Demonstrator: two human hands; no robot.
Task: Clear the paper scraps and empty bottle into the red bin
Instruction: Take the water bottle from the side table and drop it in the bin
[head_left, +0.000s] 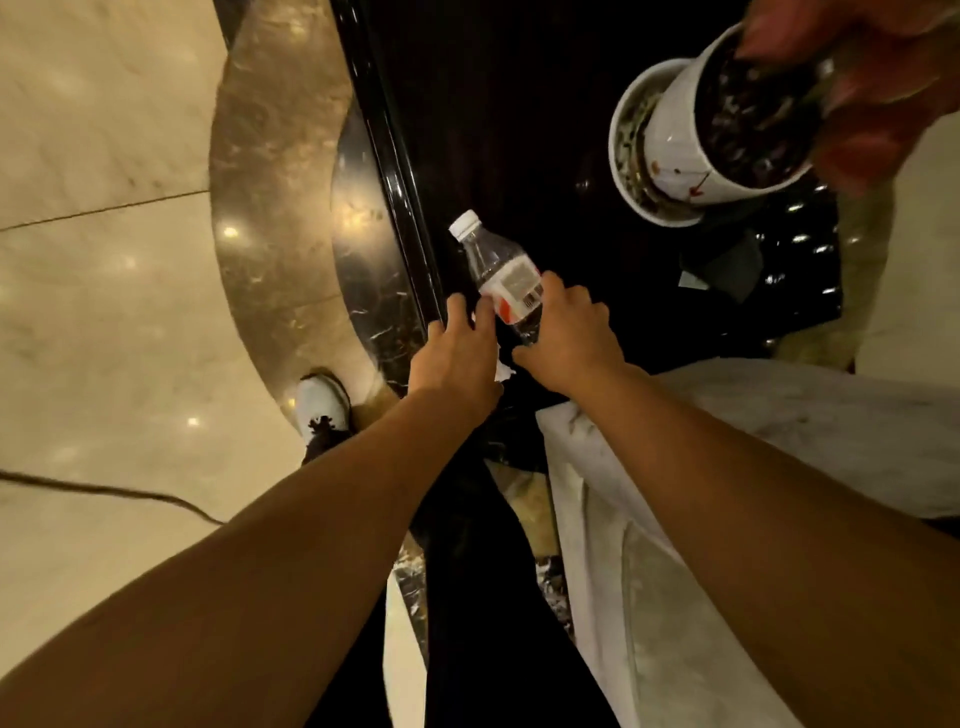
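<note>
A clear plastic bottle with a white cap and a white-and-red label lies on the glossy black table, cap pointing away from me. My right hand is closed over its lower end. My left hand sits just left of the bottle at the table's edge, fingers curled, with a white paper scrap peeking out from under the palm. No red bin is in view.
A white plant pot with dark soil stands in a white saucer at the table's far right. A dark folded item lies near it. A pale marble block is at my right. My shoe and a cable are on the floor.
</note>
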